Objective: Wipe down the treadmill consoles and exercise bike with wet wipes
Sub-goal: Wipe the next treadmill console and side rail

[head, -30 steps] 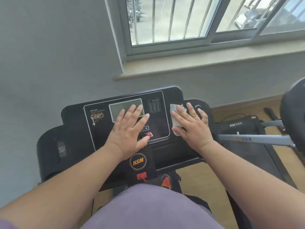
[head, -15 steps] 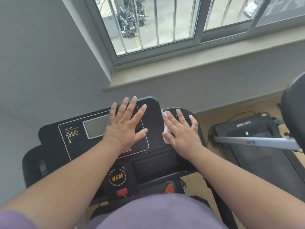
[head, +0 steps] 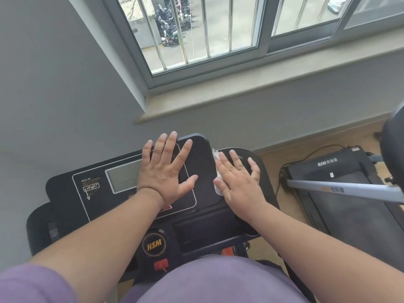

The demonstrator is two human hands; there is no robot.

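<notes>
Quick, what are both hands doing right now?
Left hand: open, flat on the treadmill console, holding nothing.
Right hand: open, straight fingers pressing the wet wipe onto the console's right side.

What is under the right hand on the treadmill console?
A white wet wipe lies under the right hand, pressed flat on the black console. Only its left edge shows beside the fingers; the rest is covered by the hand.

Black treadmill console (head: 203, 171) (HSM-branded) carries a white wet wipe (head: 217, 171).
</notes>
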